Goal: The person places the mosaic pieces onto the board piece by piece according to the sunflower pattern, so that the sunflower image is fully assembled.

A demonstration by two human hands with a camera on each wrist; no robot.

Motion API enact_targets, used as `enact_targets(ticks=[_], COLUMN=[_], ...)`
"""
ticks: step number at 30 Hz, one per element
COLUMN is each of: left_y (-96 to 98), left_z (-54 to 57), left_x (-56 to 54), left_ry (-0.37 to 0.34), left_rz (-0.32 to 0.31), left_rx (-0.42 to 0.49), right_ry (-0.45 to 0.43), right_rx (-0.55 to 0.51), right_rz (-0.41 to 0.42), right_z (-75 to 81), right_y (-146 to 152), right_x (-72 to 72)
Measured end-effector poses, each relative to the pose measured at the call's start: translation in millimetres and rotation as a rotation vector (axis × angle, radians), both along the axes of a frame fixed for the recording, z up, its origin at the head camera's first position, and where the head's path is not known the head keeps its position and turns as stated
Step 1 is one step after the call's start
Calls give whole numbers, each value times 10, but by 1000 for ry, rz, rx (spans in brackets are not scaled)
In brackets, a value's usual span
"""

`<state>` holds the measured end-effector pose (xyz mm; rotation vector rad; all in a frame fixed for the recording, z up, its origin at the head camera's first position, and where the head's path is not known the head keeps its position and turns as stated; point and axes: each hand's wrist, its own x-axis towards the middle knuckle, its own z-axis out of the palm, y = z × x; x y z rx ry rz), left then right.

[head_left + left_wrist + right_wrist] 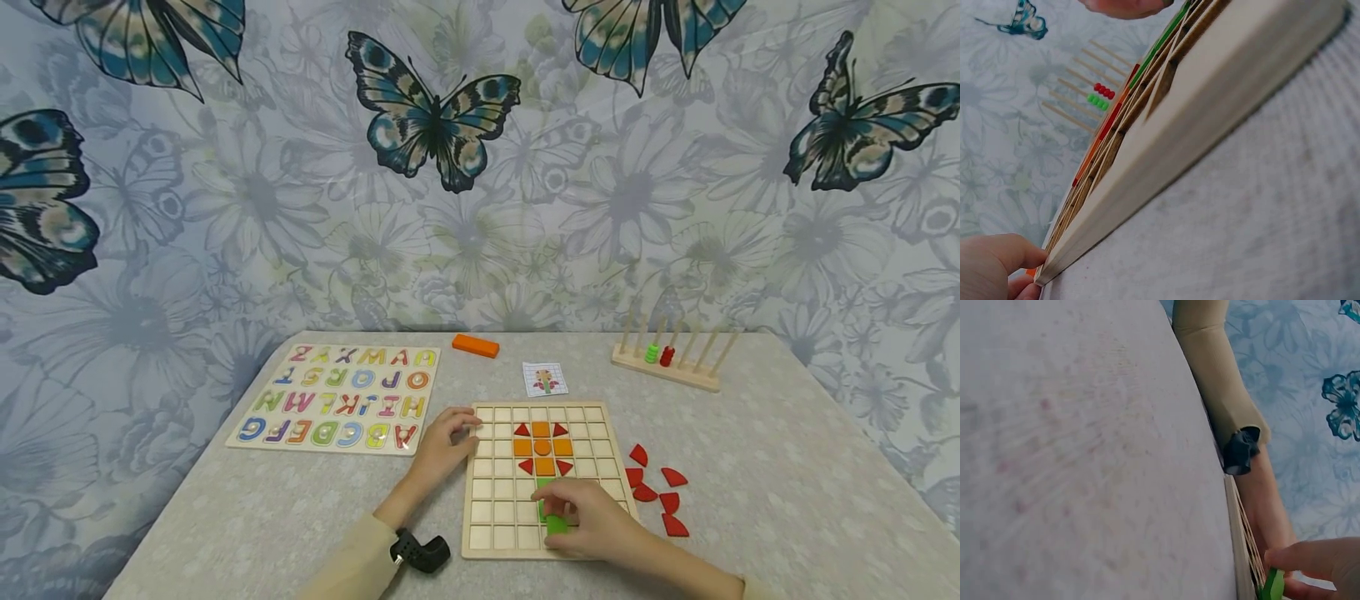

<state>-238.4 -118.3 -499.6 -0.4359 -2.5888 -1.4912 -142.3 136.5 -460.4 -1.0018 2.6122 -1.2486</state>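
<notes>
A wooden grid board (497,512) lies on the table in the head view. My left hand (438,446) grips its left edge near the far corner, thumb on top and fingers at the side. Over the near half of the board, my right hand (596,518) pinches a green tile (1274,585) between thumb and fingers. More green (544,483) shows in the cells just beyond, partly hidden by that hand. Farther up, orange squares (542,429) surround an orange round piece (542,447), with red triangles (522,430) at the corners.
Several red wedge pieces (674,477) lie right of the board. A small pattern card (545,380) sits beyond it. An alphabet puzzle (337,400) is at left, an orange block (476,346) at the back, and a peg stand (667,367) with green and red beads at back right.
</notes>
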Motion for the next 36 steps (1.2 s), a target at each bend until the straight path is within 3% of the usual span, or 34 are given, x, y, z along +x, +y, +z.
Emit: enact_targets(ticks=[7, 20, 23, 26, 29, 33, 36], left_y=[12, -4, 8, 18, 18, 7, 2], left_z=[-14, -29, -13, -3, -6, -18, -24], left_x=[15, -19, -16, -18, -24, -19, -9], left_ry=[-5, -8, -5, 10, 5, -3, -3], left_rz=[-1, 0, -3, -12, -10, -5, -4], left_rx=[9, -9, -7, -5, -5, -7, -6], right_ry=[-29, -4, -3, 42, 108, 144, 107], right_rx=[26, -74, -92, -91, -56, 23, 88], right_rz=[13, 116, 101, 42, -71, -294, -461], right_z=[-29, -121, -92, -38, 4, 17, 4], right_y=[-65, 32, 95, 223, 421, 714, 878], right_x=[20, 32, -10, -113, -251, -405, -478])
